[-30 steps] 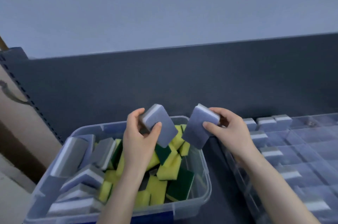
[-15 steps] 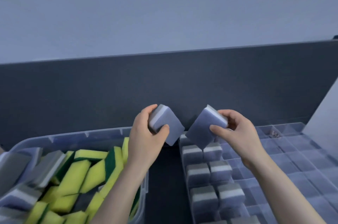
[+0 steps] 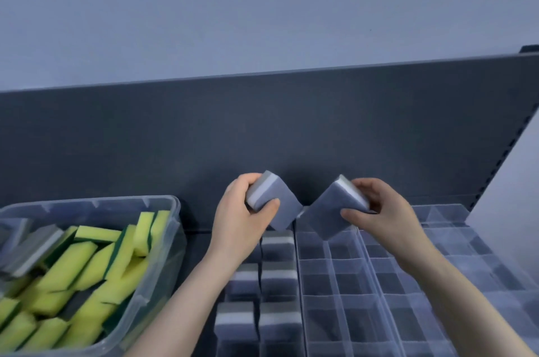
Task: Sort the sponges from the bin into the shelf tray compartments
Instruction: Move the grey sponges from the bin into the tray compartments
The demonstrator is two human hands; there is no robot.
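Note:
My left hand [image 3: 242, 219] grips a grey-and-white sponge [image 3: 277, 205], tilted, above the far left end of the clear compartment tray [image 3: 437, 283]. My right hand [image 3: 379, 216] grips a second grey sponge [image 3: 332, 213], also tilted, over the tray's far row. The two sponges almost touch at their lower corners. Several grey sponges [image 3: 278, 281] stand on edge in the tray's left columns. At the lower left stands the clear bin [image 3: 163, 266], filled with yellow-green sponges [image 3: 87, 275] and a few grey ones [image 3: 32, 248].
A dark grey shelf back panel [image 3: 262, 138] rises right behind the tray and bin, with a perforated upright [image 3: 501, 152] at the right. Most compartments on the tray's right side hold nothing. A dark gap of shelf [image 3: 198, 248] separates bin and tray.
The view has swung right: the bin slid to the left and the tray now fills the lower right. Both hands carried their grey sponges from over the bin to above the tray.

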